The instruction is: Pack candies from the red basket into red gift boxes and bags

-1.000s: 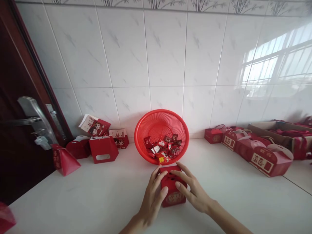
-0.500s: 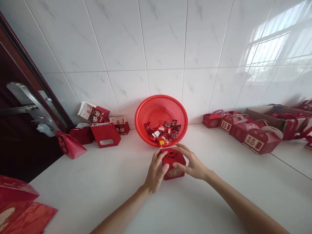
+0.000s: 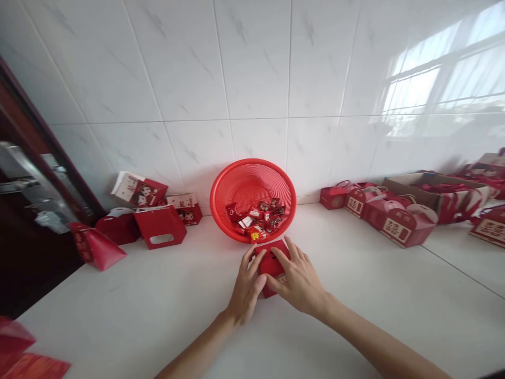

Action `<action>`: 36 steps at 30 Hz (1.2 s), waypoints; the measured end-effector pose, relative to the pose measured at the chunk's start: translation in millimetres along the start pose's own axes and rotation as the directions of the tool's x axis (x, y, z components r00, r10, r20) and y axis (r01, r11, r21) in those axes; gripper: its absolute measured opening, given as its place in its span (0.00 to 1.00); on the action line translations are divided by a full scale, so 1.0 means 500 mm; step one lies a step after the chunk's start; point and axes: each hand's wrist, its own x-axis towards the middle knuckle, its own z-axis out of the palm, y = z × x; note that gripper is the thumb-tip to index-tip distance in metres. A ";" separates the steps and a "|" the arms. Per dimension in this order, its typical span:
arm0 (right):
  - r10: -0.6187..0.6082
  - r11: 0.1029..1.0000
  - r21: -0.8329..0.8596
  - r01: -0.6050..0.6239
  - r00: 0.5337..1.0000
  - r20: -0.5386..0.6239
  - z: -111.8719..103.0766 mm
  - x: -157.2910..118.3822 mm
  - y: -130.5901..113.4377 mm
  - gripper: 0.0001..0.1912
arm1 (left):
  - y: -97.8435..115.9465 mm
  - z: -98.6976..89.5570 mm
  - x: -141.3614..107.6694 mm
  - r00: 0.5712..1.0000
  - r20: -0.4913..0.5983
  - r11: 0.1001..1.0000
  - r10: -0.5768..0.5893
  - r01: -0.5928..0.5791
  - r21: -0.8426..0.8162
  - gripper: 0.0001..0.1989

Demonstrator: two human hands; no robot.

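Note:
A small red box (image 3: 271, 288) stands on the white table (image 3: 177, 305) just in front of a red mesh basket (image 3: 252, 164). My left hand (image 3: 246, 289) rests against the box's left side, its fingers apart at the top edge. Over the top and front of the box lies my right hand (image 3: 298, 273), fingers spread, covering much of the printed front. Both hands touch the box, and neither wraps around it. Wrapped candies (image 3: 258, 216) lie in the lower part of the basket.
Several red boxes stand at the left, including one with an oval window (image 3: 161, 229) and a red pyramid box (image 3: 98, 247). Pink and red handled boxes (image 3: 410, 226) and an open carton (image 3: 410, 189) are at the right. A tiled wall (image 3: 256, 68) rises behind.
The view has turned slightly right. My right hand has moved left and over the box's top and front, covering more of it. My left hand stays at the box's left side.

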 end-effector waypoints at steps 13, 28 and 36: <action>0.147 0.989 0.002 -0.147 0.988 0.048 -0.054 -0.033 -0.001 0.29 | 0.004 0.014 -0.011 0.975 0.167 0.987 0.149 -0.158 0.043 0.31; 0.547 0.827 0.156 -0.540 0.709 -0.446 -0.142 -0.003 0.385 0.39 | -0.008 0.022 -0.014 0.978 0.182 0.987 0.099 -0.119 0.104 0.29; 0.727 0.686 0.321 -0.653 0.597 -0.339 -0.108 0.009 0.454 0.32 | -0.007 0.021 -0.011 0.978 0.192 0.990 0.076 -0.097 0.101 0.28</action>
